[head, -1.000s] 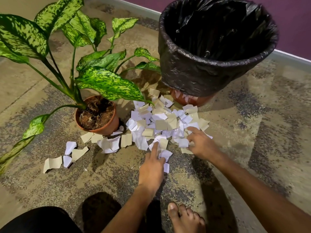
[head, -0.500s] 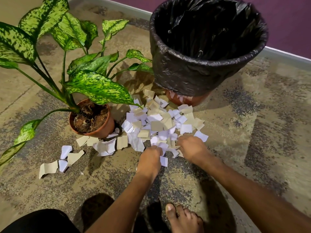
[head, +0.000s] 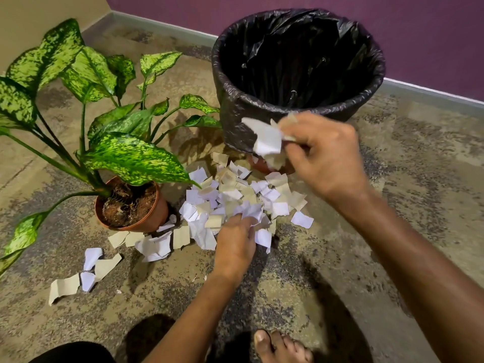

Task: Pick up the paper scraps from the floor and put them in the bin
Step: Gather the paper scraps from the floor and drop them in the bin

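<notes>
Right hand [head: 324,155] pinches a wad of scraps [head: 268,142] just below the bin [head: 298,106] rim, left hand [head: 235,242] curls into the floor pile [head: 235,197]: lift right clear over the rim before releasing, else bits drop outside.

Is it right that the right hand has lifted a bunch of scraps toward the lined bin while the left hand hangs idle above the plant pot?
Not quite. In the head view the left hand is down on the scrap pile, fingers gathering pieces, beside the plant pot. The rest holds: the right hand holds a bunch of scraps by the lined bin.
</notes>
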